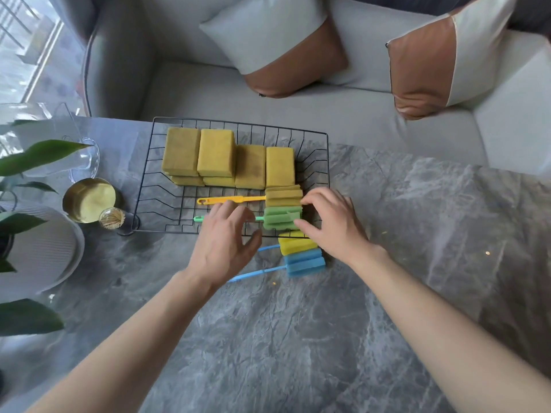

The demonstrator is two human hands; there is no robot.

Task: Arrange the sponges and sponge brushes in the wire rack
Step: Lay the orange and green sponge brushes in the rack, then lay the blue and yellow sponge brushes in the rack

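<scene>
A black wire rack [142, 186] lies on the grey marble table. Several yellow sponges [216, 156] stand in rows at its back. In front of them lie an orange-handled sponge brush [283, 195] and a green sponge brush [278, 218], heads to the right. My left hand [226, 242] hovers with spread fingers over the green handle. My right hand [335, 226] rests its fingertips against the right ends of both heads. A yellow-headed brush [295, 245] and a blue brush [304, 262] lie on the table at the rack's front edge.
To the left of the rack stand a gold tin [89, 199], a toothpick holder [111, 219], a glass jug [74, 156], a white ribbed planter [44, 251] and plant leaves [35, 156]. A grey sofa with cushions [277, 46] sits behind the table.
</scene>
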